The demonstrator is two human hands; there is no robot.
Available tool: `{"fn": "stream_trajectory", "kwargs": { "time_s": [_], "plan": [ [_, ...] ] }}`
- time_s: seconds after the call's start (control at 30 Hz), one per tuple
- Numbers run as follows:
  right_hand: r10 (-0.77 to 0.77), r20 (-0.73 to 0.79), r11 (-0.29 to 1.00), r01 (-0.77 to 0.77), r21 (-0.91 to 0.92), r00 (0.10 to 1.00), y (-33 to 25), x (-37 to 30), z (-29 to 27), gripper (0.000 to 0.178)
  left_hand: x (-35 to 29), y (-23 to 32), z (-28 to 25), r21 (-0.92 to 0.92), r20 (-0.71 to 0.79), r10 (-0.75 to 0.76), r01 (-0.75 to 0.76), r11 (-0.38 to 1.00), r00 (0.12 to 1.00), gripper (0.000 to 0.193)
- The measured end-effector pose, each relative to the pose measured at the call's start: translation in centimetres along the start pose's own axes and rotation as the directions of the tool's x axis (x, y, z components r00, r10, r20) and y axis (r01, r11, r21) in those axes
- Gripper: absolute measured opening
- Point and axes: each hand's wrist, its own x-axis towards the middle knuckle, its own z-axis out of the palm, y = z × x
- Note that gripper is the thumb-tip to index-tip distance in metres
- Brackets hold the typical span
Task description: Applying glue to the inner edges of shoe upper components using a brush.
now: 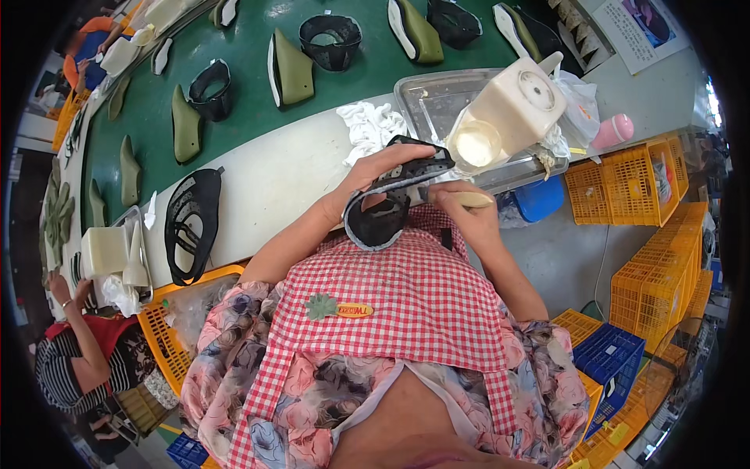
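Observation:
In front of my apron, my left hand (373, 168) is closed round a black mesh shoe upper (375, 224), with its pale-edged opening tilted toward me. My right hand (467, 217) grips a brush by its light wooden handle (475, 200). The brush's far end meets the upper's right side, where the bristles are mostly hidden. Just beyond that hand a cream plastic container (512, 98) lies tilted, whitish paste (476, 146) showing in its opening. It rests in a clear tray (422, 86). A crumpled white cloth (371, 129) lies left of the tray.
Green shoe lasts (293, 74) and black uppers (331, 39) stand on the green belt (242, 39). Another black upper (191, 227) lies on the white ledge (269, 168). Yellow crates (625, 184) stand at right. A co-worker's arm (82, 336) shows at far left.

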Motion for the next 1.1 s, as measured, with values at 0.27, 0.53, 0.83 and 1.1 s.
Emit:
{"fn": "stream_trajectory", "kwargs": {
  "time_s": [0.27,0.53,0.83,1.1],
  "plan": [
    [0.206,0.259,0.960,-0.247,0.136,0.944,-2.2,-2.0,-0.6,0.018,-0.8,-0.7,0.5,-0.034,-0.161,-0.002,-0.004,0.999,0.987,0.096],
    [0.195,0.338,0.935,-0.279,0.220,0.921,-4.6,-2.4,-0.9,0.019,-0.7,-1.5,0.0,0.001,-0.236,0.021,-0.021,1.000,0.971,0.095],
    [0.043,0.285,0.990,-0.079,0.114,0.957,-2.7,-1.4,-0.7,0.017,-1.5,-1.2,0.5,-0.392,-0.236,-0.150,0.047,0.919,0.960,0.104],
    [-0.245,-0.038,0.965,0.240,-0.107,0.969,-1.5,-0.8,-1.3,0.017,-0.9,-1.1,-0.8,-0.685,-0.284,-0.297,0.024,0.728,0.912,0.105]
  ]
}}
